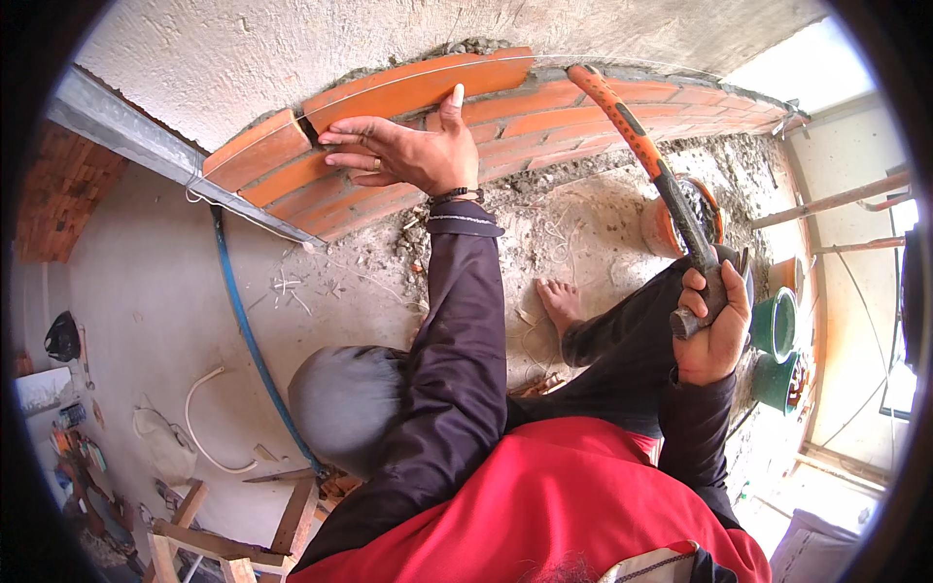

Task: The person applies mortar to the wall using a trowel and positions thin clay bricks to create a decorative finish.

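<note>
My left hand (413, 151) has its fingers stretched out and apart against the face of the low brick wall (544, 121), just under a long orange brick (418, 83) in the top course. Whether the fingertips press on that brick I cannot tell. My right hand (716, 321) is closed around the head end of a hammer (671, 185). Its orange and black handle points up and away, with the butt close to the wall's top edge beside the long brick's right end. A thin string line (622, 64) runs along the top course.
A bucket (666, 223) of mortar stands near the wall, with green buckets (775, 325) farther right. A metal post (146, 131) borders the wall's left end. Across the left floor runs a blue hose (243, 325); a wooden frame (228, 539) stands at lower left.
</note>
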The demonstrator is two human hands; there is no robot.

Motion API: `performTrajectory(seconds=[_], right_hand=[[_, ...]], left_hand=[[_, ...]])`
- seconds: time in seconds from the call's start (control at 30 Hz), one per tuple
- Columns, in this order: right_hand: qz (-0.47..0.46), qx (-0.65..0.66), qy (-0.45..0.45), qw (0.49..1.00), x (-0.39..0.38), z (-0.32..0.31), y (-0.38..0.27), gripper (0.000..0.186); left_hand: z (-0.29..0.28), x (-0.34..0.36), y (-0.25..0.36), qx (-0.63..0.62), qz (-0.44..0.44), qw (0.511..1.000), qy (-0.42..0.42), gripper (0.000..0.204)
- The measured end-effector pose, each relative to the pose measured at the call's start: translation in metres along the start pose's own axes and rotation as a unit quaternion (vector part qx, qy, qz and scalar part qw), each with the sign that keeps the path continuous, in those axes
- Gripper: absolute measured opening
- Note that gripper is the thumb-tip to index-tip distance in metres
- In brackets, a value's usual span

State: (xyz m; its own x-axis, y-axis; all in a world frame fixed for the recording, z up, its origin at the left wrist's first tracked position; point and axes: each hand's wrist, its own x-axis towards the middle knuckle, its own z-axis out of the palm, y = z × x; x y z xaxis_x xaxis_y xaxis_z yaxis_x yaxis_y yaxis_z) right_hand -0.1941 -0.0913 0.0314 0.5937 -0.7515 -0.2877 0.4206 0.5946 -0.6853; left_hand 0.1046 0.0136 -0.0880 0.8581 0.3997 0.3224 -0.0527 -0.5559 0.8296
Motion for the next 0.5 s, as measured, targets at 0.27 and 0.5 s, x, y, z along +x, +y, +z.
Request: performTrajectory(seconds=[0.27, 0.5], right_hand=[[0.036, -0.022, 0.002, 0.999, 0.001, 0.003, 0.025, 0.032], [0.05, -0.01, -0.029, 0.998, 0.0, -0.004, 0.02, 0.028]], left_hand=[[-0.001, 0.001, -0.001, -0.001, 0.004, 1.0, -0.002, 0.143], [0.003, -0.003, -0.004, -0.007, 0.013, 1.0, -0.007, 0.142]])
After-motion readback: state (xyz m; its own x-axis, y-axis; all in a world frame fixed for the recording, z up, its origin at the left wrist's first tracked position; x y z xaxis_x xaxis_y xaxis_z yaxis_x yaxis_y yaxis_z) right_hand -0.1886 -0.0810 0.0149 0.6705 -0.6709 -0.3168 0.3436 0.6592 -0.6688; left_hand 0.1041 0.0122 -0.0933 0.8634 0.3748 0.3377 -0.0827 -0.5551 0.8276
